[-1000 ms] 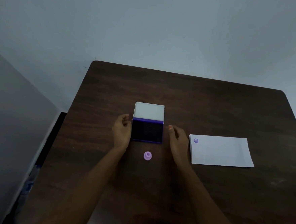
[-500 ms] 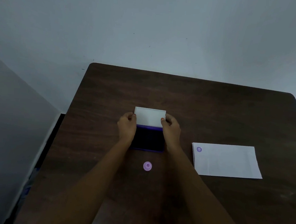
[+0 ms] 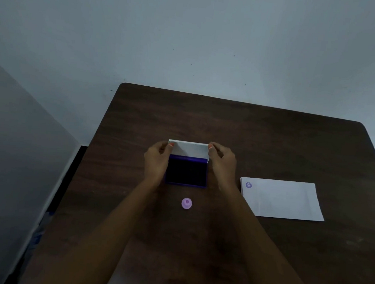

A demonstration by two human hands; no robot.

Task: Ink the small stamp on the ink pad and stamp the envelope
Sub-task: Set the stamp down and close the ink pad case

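On one dark wooden table [image 3: 270,143] are counted: one purple ink pad [image 3: 186,171] (white lid raised), one small lilac round stamp [image 3: 186,203], one white paper envelope [image 3: 282,199], two bare hands.

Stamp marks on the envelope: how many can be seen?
1. A single purple round stamp mark sits in the upper left corner of the white envelope, to the right of the ink pad. The envelope's underside is hidden.
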